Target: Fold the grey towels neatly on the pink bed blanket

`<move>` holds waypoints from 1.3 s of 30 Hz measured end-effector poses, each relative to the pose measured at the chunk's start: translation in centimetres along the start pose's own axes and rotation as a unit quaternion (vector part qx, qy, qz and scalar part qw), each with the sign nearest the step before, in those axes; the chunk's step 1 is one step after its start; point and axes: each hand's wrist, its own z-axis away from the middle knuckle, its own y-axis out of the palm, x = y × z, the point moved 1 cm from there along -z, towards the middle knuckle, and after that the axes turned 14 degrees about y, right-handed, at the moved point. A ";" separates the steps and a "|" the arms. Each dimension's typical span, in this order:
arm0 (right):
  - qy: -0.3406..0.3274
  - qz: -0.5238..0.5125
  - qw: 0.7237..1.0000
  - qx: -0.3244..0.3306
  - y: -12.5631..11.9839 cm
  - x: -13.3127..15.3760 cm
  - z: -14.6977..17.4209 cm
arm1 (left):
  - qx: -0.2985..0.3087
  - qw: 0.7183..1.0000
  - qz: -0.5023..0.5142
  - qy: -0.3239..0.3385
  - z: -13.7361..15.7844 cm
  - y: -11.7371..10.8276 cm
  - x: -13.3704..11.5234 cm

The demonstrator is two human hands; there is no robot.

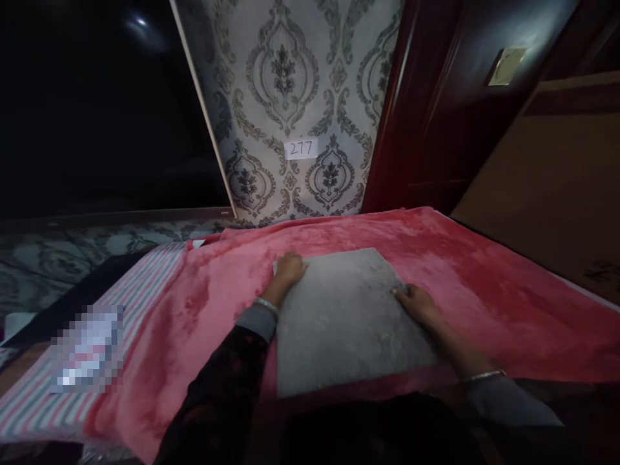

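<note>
A flat grey rectangular sheet (353, 316) with a mottled surface lies or is held just over a pink plush blanket (227, 297). I cannot tell whether it is stiff board or cloth. My left hand (290, 268) is closed on its far left corner, fingers curled at the edge. At the right edge, my right hand (416, 302) grips the sheet with the thumb on top and the other fingers partly hidden. Both wrists carry bangles.
A striped cloth (150, 284) shows at the left, with a blurred-out item (90, 352) on it. Behind stand a dark screen (106, 110), patterned wallpaper with a paper label (301, 148) reading 277, and a dark red wooden panel (436, 116). A brown board (557, 187) leans at right.
</note>
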 end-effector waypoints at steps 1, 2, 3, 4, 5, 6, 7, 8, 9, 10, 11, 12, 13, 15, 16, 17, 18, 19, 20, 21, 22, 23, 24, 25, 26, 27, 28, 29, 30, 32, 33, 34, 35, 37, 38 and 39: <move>0.001 0.006 1.000 0.002 -0.1 0.1 0.1 | 0.005 1.000 0.004 -0.008 0.2 -0.4 0.9; 0.002 0.012 1.000 0.006 -0.4 0.3 0.1 | 0.011 1.000 0.010 -0.010 0.3 -0.8 1.8; 0.002 0.018 1.000 0.010 -0.7 0.5 0.1 | 0.016 1.000 0.019 -0.009 0.4 -1.2 2.5; 0.000 0.022 1.000 0.013 -1.2 0.7 -0.1 | 0.020 0.999 0.028 -0.007 0.4 -1.6 3.2; -0.002 0.026 1.000 0.014 -1.8 1.1 -0.4 | 0.021 0.999 0.037 -0.005 0.4 -2.0 3.7; -0.005 0.029 0.999 0.014 -2.6 1.5 -0.9 | 0.020 0.999 0.047 -0.005 0.3 -2.3 4.0; -0.009 0.032 0.999 0.013 -3.6 2.0 -1.5 | 0.017 0.998 0.057 -0.005 0.1 -2.7 4.2; -0.014 0.037 0.999 0.004 -4.7 2.6 -2.3 | 0.013 0.998 0.068 -0.005 0.0 -2.9 4.3; -0.019 0.042 0.999 -0.011 -5.8 3.4 -3.2 | 0.009 0.997 0.079 -0.007 -0.2 -3.1 4.3; -0.026 0.049 0.998 -0.033 -6.9 4.2 -4.0 | 0.006 0.996 0.092 -0.010 -0.4 -3.2 4.2; -0.033 0.058 0.996 -0.065 -7.9 5.1 -4.9 | 0.003 0.995 0.104 -0.013 -0.6 -3.1 4.0; -0.037 0.060 0.993 -0.093 -8.6 6.0 -5.5 | 0.000 0.993 0.115 -0.019 -0.8 -2.9 3.8; -0.040 0.062 0.990 -0.119 -9.0 6.8 -6.0 | -0.003 0.992 0.127 -0.025 -0.9 -2.6 3.6; -0.052 0.057 0.987 -0.140 -8.6 8.0 -6.1 | -0.009 0.988 0.149 -0.038 -1.0 -1.8 3.1; -0.063 0.056 0.987 -0.134 -7.8 8.2 -5.7 | -0.011 0.986 0.160 -0.045 -1.0 -1.4 2.9; -0.076 0.058 0.988 -0.121 -6.7 8.1 -5.1 | -0.013 0.984 0.171 -0.053 -1.0 -1.1 2.8; -0.091 0.059 0.989 -0.103 -5.4 7.7 -4.4 | -0.014 0.981 0.182 -0.059 -0.9 -0.8 2.8; -0.106 0.057 0.989 -0.082 -4.0 6.9 -3.6 | -0.016 0.979 0.193 -0.064 -0.8 -0.5 2.8; -0.117 0.051 0.990 -0.064 -2.6 5.7 -2.7 | -0.018 0.977 0.203 -0.067 -0.8 -0.4 2.9; -0.124 0.034 0.990 -0.053 -1.4 4.2 -1.8 | -0.020 0.974 0.213 -0.068 -0.8 -0.3 3.0; -0.120 0.010 0.992 -0.048 -0.4 2.5 -0.9 | -0.021 0.972 0.223 -0.068 -0.8 -0.3 3.0; -0.107 -0.024 0.993 -0.047 0.3 0.7 0.0 | -0.022 0.970 0.233 -0.066 -0.8 -0.3 3.1; -0.086 -0.066 0.993 -0.050 0.8 -1.0 0.9 | -0.023 0.968 0.242 -0.064 -0.9 -0.3 3.1; -0.057 -0.113 0.990 -0.054 1.0 -2.6 1.8 | -0.025 0.966 0.251 -0.062 -1.0 -0.3 3.1; -0.029 -0.169 0.984 -0.052 1.2 -3.8 2.7 | -0.026 0.963 0.260 -0.060 -1.1 -0.3 3.1; -0.007 -0.232 0.972 -0.042 1.2 -4.6 3.6 | -0.027 0.961 0.268 -0.058 -1.0 -0.3 3.0; 0.009 -0.298 0.954 -0.022 1.3 -5.1 4.4 | -0.029 0.959 0.275 -0.056 -0.9 -0.2 2.9; 0.021 -0.363 0.931 0.006 1.3 -5.1 5.1 | -0.029 0.958 0.280 -0.055 -0.7 -0.2 2.7; 0.032 -0.422 0.905 0.041 1.4 -4.9 5.8 | -0.033 0.957 0.284 -0.054 -0.4 -0.1 2.6; 0.062 -0.515 0.848 0.108 1.7 -3.8 6.4 | -0.049 0.948 0.310 -0.060 0.5 0.1 2.4; 0.084 -0.551 0.820 0.133 1.8 -3.2 6.5 | -0.058 0.939 0.332 -0.064 1.0 0.3 2.3; 0.110 -0.581 0.792 0.153 1.9 -2.7 6.3 | -0.064 0.929 0.357 -0.068 1.4 0.4 2.2; 0.135 -0.607 0.765 0.166 1.9 -2.3 6.1 | -0.067 0.920 0.380 -0.071 1.7 0.6 2.2; 0.169 -0.642 0.726 0.178 1.8 -1.9 5.4 | -0.061 0.909 0.408 -0.066 1.9 0.6 2.3; 0.176 -0.651 0.716 0.181 1.6 -1.9 5.1 | -0.054 0.907 0.413 -0.060 1.7 0.4 2.4; 0.176 -0.656 0.710 0.184 1.4 -2.0 4.9 | -0.046 0.906 0.417 -0.053 1.4 0.2 2.6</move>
